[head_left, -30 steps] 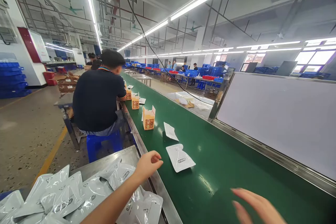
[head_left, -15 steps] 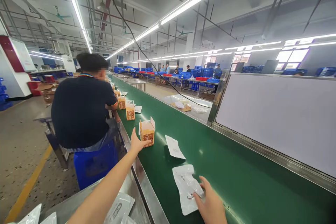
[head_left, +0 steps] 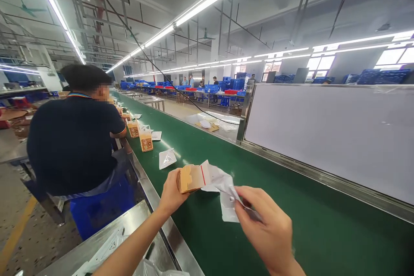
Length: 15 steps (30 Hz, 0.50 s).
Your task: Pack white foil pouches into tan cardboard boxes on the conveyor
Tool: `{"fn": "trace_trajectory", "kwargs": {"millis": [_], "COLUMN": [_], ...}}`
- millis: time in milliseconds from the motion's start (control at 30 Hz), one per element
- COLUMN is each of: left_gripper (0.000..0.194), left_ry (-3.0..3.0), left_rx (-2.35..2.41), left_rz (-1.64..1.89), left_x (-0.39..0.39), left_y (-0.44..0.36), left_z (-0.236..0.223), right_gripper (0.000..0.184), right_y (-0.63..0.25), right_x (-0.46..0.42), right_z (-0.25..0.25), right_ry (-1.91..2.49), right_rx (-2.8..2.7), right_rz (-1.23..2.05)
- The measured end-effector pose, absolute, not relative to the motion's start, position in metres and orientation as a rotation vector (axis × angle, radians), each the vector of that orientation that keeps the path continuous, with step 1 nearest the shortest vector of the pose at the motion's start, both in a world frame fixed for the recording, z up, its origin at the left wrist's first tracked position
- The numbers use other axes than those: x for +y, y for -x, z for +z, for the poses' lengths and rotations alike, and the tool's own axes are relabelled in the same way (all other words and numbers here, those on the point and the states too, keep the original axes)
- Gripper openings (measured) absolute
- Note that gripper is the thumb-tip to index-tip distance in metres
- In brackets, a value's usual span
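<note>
My left hand (head_left: 173,192) grips a small orange-brown carton (head_left: 188,180) from its left side. The carton is lifted and tipped, with its end flaps toward the right. In my right hand (head_left: 265,220), thumb and fingers pinch a crumpled white pouch (head_left: 228,185), whose far part meets the carton's flap; I cannot tell whether any of it is inside, or whether more than one pouch is held. Beyond the carton, a flat white pouch (head_left: 167,158) lies on the green conveyor belt (head_left: 310,224).
Further up the belt stand another orange carton (head_left: 146,140) and several more, with a flat pouch (head_left: 156,136) beside them. A seated co-worker (head_left: 74,146) is at the left. More pouches (head_left: 111,243) rest on the metal side table (head_left: 142,215). A white panel (head_left: 323,138) borders the belt's right side.
My left hand has lifted the upright carton and tipped it rightward. My right hand has picked up a pouch from the belt and brought it to the carton. The view has turned right.
</note>
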<state>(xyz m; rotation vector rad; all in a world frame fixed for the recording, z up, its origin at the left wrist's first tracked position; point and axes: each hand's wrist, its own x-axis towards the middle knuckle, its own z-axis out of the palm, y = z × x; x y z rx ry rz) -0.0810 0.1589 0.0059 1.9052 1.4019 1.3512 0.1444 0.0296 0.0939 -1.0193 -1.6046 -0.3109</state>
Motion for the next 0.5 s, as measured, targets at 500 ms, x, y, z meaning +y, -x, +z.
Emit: {"fn": "trace_trajectory", "kwargs": {"millis": [500], "left_gripper": [0.053], "left_ry": [-2.480], "left_rx": [1.119], "left_rz": [1.505], "left_x": [0.055], "left_y": [0.018], "left_z": [0.003], "right_gripper": [0.024], "right_y": [-0.137], "right_x": [0.010], "right_z": [0.061], "right_ry": [0.871], "right_rx": [-2.100], "right_rz": [0.154]}}
